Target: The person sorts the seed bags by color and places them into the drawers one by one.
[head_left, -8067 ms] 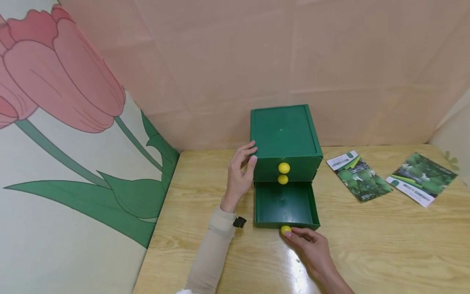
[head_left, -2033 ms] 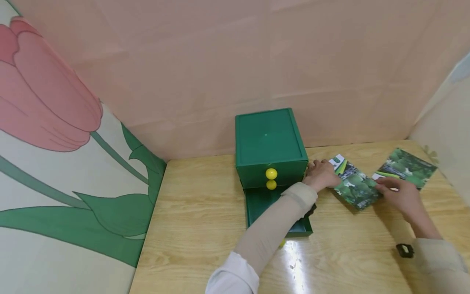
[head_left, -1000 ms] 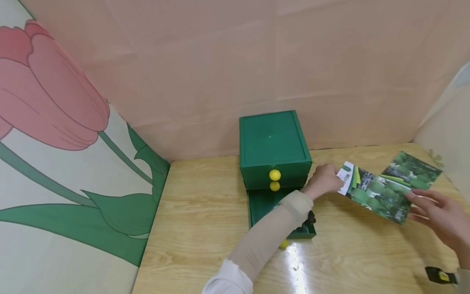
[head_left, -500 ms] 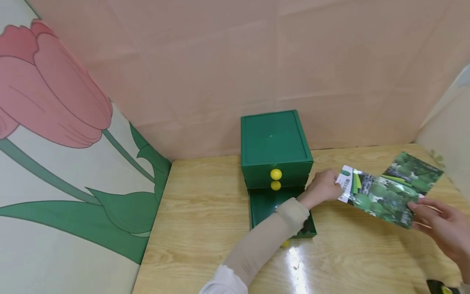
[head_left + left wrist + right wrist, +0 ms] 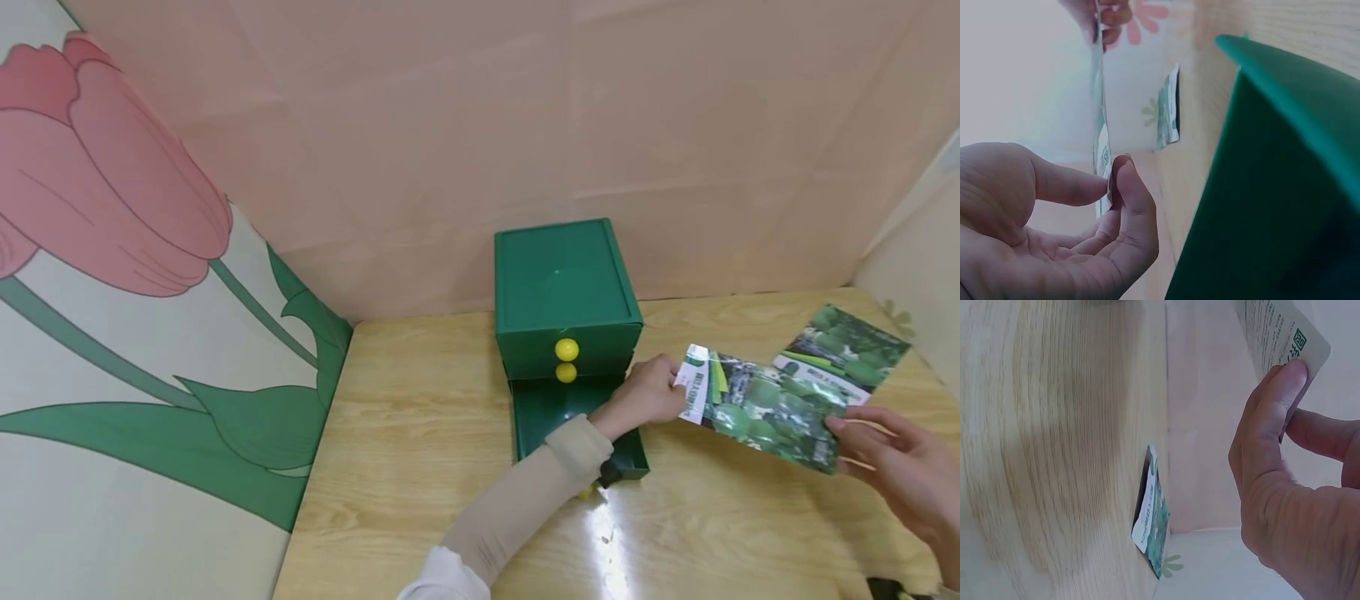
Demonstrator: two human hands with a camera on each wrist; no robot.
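Green pkt (image 5: 772, 410) pinched by L hand (image 5: 651, 392) & R hand (image 5: 900, 467); R-wrist view, unlike head's, shows its printed back (image 5: 1275, 339).

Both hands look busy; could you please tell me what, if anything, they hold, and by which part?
A green printed packet: the left hand pinches its white-banded end, and the right hand holds the opposite end.

Nearer packet (image 5: 763, 408): glossy printed front, back duller; drawer unit (image 5: 562, 275): smooth green plastic, soft sheen; yellow knobs (image 5: 566, 349): shiny, plastic-looking; table (image 5: 420, 417): smooth wood grain, glossy glare; backdrop (image 5: 420, 150): matt, creased; sleeve (image 5: 517, 504): matt cloth
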